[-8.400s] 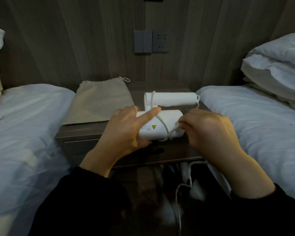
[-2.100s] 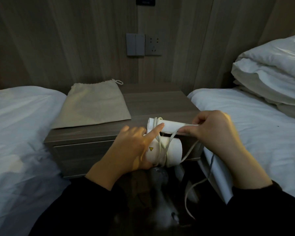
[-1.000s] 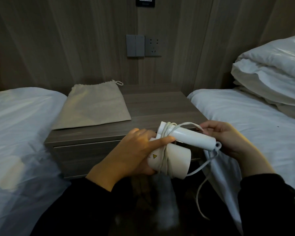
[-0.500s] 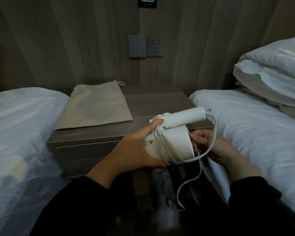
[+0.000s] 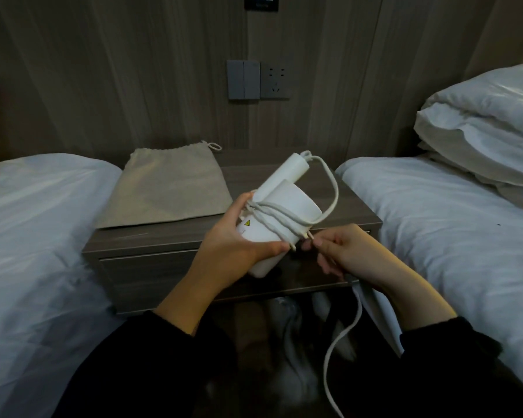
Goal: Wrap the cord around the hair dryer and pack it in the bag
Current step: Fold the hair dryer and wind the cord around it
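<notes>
A white folded hair dryer (image 5: 287,206) is held in the air over the nightstand's front edge, its handle tip pointing up and away. My left hand (image 5: 233,239) grips its barrel from the left. Several turns of white cord (image 5: 280,220) lie around the barrel, and one loop arcs out from the handle tip on the right. My right hand (image 5: 347,251) pinches the cord just below the barrel. The loose cord hangs down from that hand toward the floor. A beige drawstring bag (image 5: 166,185) lies flat on the nightstand, to the left behind the dryer.
The wooden nightstand (image 5: 344,206) stands between two white beds, one left (image 5: 40,224) and one right (image 5: 453,230). Folded white pillows (image 5: 489,125) are stacked at the right. A switch and socket (image 5: 258,79) sit on the wood wall. The floor below is dark and cluttered.
I have tilted the dryer so its handle tip points further up and away. My right hand has come under the barrel from the right and drawn the cord tighter around it.
</notes>
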